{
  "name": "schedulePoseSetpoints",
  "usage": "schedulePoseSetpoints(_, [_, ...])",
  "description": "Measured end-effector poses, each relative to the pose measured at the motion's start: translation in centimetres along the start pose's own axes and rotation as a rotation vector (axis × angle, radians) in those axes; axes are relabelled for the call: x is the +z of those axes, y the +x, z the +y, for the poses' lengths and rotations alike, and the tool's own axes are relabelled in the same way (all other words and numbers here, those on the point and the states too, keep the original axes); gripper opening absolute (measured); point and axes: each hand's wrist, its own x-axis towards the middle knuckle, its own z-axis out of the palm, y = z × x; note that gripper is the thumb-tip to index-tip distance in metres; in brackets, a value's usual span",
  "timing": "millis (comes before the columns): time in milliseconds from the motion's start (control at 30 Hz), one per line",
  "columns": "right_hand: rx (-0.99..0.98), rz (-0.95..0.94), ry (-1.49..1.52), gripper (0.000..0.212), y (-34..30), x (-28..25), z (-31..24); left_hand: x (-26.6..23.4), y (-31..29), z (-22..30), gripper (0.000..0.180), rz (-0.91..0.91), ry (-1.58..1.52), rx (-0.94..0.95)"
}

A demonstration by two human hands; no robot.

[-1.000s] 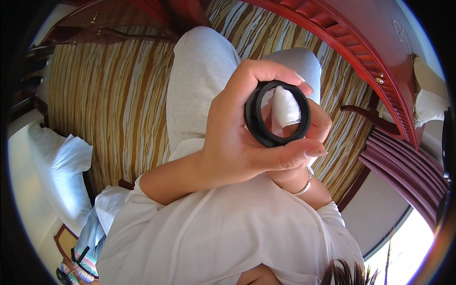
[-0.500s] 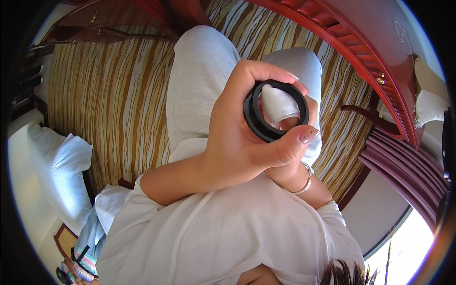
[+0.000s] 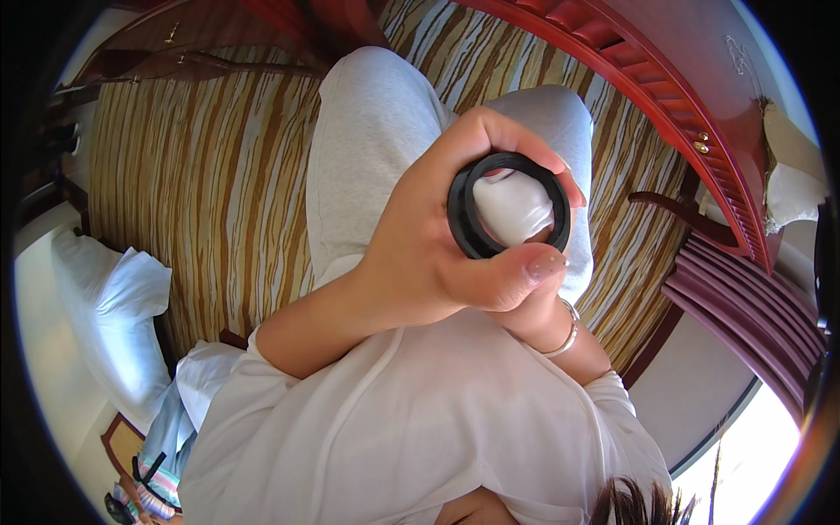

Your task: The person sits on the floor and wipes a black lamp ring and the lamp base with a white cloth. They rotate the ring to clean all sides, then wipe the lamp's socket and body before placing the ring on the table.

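My left hand (image 3: 418, 232) is wrapped round a thick black ring (image 3: 465, 223), its thumb on the near side and its fingers curled over the far side. The ring's opening faces up toward me. Inside the opening bulges a wad of soft white cloth (image 3: 514, 208), smooth and rounded on top. Below and behind the ring is my right hand (image 3: 529, 317), mostly covered by the left one. Its fingers are largely hidden, but they appear to hold the cloth from underneath. A silver bracelet (image 3: 570, 337) circles my right wrist.
Under the hands are my knees in pale grey trousers (image 3: 363, 149), over a brown-striped carpet (image 3: 236, 201). A red wooden piece of furniture (image 3: 630, 66) curves across the upper right. White pillows (image 3: 118, 306) lie at the left, and a mauve curtain (image 3: 744, 311) hangs at the right.
The white cloth has shifted from a tilted, pointed fold to a rounder bulge filling more of the ring. My left thumb and wrist have turned slightly; the ring stays in nearly the same place.
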Motion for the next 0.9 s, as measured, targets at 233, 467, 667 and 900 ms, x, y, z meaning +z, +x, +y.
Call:
schedulePoseSetpoints(233, [-0.136,0.219,-0.493,0.037,0.1,0.5,-0.4,0.4,-0.6,-0.9,0.051,0.092,0.111,0.117])
schedulePoseSetpoints(467, [-0.053,0.157,-0.539,0.035,0.6,0.5,-1.2,0.5,-0.8,-2.0,0.044,0.241,0.349,0.212])
schedulePoseSetpoints(667, [0.034,-0.061,0.141,0.043,1.3,0.0,-0.3,-0.2,-0.1,-1.5,0.045,0.146,0.070,0.133])
schedulePoseSetpoints(900, [-0.147,-0.360,0.288,0.049,1.5,-2.4,0.8,-1.5,0.7,-1.2,0.063,-0.106,-0.057,0.033])
